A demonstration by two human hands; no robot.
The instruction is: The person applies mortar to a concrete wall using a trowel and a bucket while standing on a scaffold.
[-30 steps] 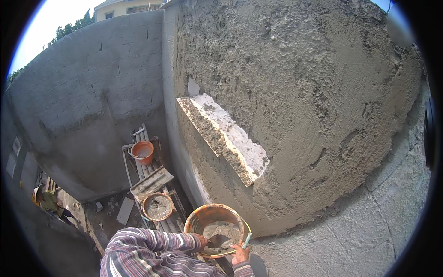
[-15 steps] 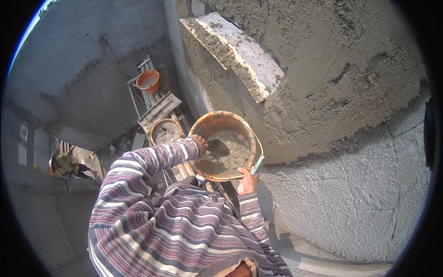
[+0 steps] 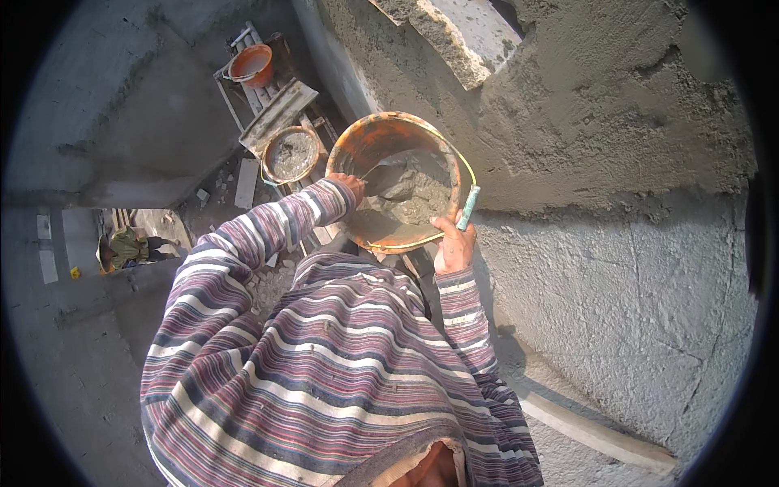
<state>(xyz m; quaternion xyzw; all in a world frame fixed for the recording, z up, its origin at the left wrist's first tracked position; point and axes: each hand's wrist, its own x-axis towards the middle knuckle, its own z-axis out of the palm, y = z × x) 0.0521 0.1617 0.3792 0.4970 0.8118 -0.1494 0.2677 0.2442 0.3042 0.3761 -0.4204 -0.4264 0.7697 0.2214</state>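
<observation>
A large orange bucket, stained with mortar, is tilted before me. Grey mortar lies in it. Over the bucket's left rim my left hand is closed round the handle of a trowel, whose blade is partly sunk in the mortar. On the near right side, my right hand grips the bucket's rim, thumb on top. Beside that hand, the bucket's yellow wire handle with its pale green grip hangs over the rim.
A smaller mortar-filled bucket and an orange bucket stand by a plank scaffold. Wet mortar covers the wall at right, with a pale board against it. Far left, a person is below, through an opening.
The bucket and both hands now appear higher in the view, as does the scaffold. The trowel blade, earlier plainly visible above the mortar, is now partly in it.
</observation>
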